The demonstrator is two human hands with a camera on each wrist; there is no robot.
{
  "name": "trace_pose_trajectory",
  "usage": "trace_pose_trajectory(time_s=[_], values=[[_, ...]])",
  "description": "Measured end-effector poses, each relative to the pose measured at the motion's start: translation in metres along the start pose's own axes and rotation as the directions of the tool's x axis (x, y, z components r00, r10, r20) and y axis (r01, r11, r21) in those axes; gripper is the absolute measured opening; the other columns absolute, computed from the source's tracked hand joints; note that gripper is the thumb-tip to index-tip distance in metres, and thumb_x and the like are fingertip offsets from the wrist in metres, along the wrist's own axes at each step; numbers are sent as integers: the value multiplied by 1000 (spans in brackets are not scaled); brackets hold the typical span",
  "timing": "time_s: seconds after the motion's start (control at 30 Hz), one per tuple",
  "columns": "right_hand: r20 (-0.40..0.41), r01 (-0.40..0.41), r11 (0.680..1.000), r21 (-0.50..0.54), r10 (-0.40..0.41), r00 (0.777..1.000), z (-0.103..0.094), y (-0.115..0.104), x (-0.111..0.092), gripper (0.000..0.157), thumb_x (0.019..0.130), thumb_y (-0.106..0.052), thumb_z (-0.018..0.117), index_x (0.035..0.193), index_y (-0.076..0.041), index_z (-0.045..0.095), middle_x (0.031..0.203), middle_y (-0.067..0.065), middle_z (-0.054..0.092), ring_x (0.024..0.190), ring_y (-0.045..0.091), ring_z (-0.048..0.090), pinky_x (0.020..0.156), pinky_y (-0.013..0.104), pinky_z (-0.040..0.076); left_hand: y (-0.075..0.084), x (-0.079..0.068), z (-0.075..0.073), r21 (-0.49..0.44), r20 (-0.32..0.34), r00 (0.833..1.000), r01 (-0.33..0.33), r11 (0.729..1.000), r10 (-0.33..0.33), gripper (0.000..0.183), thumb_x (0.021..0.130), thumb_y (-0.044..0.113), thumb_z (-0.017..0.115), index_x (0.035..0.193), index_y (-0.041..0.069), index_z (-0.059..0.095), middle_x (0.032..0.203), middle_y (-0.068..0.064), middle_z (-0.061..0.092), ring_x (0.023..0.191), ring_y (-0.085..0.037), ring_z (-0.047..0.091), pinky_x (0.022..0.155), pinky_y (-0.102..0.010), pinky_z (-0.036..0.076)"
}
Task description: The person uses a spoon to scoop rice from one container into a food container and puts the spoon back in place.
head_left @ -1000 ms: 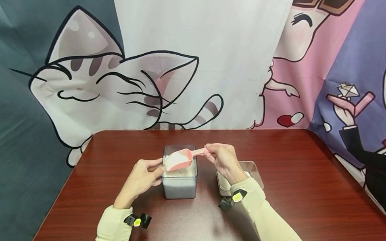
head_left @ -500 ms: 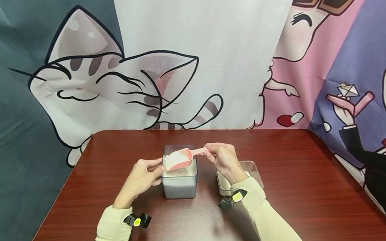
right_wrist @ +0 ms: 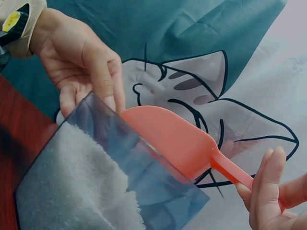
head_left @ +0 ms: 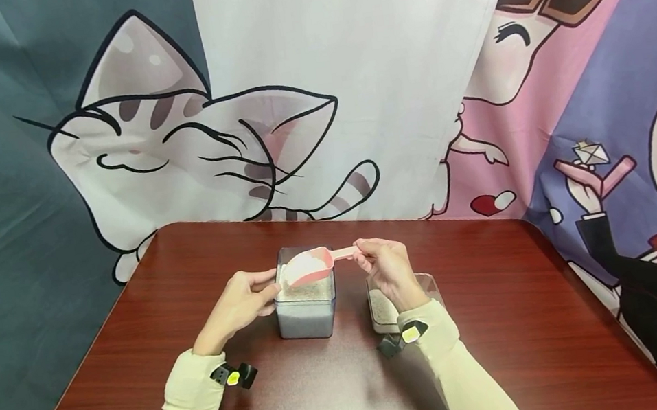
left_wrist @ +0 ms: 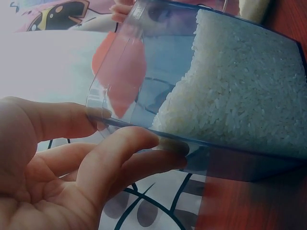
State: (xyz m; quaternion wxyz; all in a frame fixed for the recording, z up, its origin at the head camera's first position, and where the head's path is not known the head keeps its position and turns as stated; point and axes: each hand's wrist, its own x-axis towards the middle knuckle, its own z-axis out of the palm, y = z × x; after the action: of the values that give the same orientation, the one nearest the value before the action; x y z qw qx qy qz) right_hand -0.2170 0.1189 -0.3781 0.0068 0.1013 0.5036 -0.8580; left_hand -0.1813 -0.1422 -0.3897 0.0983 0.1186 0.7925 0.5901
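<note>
A clear bluish plastic rice container [head_left: 308, 320] stands on the table, with white rice [left_wrist: 240, 81] heaped toward its near side. My left hand [head_left: 242, 306] holds its left wall near the rim, thumb and fingers on the plastic. Over the container's opening is a pink scoop [head_left: 312, 267], carrying white rice in its bowl. My right hand [head_left: 388, 268] grips the scoop's handle. In the right wrist view the scoop [right_wrist: 175, 139] shows from below, above the container's far end. The left wrist view shows its bowl partly through the clear wall.
A shallow clear lid or tray [head_left: 382, 312] with pale grains lies right of the container, partly hidden by the right wrist. The dark red wooden table [head_left: 304, 402] reaches back to a cartoon-printed curtain [head_left: 295, 43].
The right hand and scoop have shifted slightly right and up, and the scoop is tilted a bit more. My left hand and the container have stayed in place.
</note>
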Motion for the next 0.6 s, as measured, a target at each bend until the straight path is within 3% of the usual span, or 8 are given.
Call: trace_pose_trajectory(time_s=[0.6], values=[[5, 16, 999, 32, -16, 1000, -30, -38, -12, 20, 86, 7, 54, 74, 0, 69, 67, 9, 64, 53, 9, 60, 51, 13, 51, 1, 1, 0, -21, 4, 1000, -4, 1000, 4, 44, 90, 5, 55, 129, -11, 44, 114, -29, 57, 97, -32, 61, 72, -36, 55]])
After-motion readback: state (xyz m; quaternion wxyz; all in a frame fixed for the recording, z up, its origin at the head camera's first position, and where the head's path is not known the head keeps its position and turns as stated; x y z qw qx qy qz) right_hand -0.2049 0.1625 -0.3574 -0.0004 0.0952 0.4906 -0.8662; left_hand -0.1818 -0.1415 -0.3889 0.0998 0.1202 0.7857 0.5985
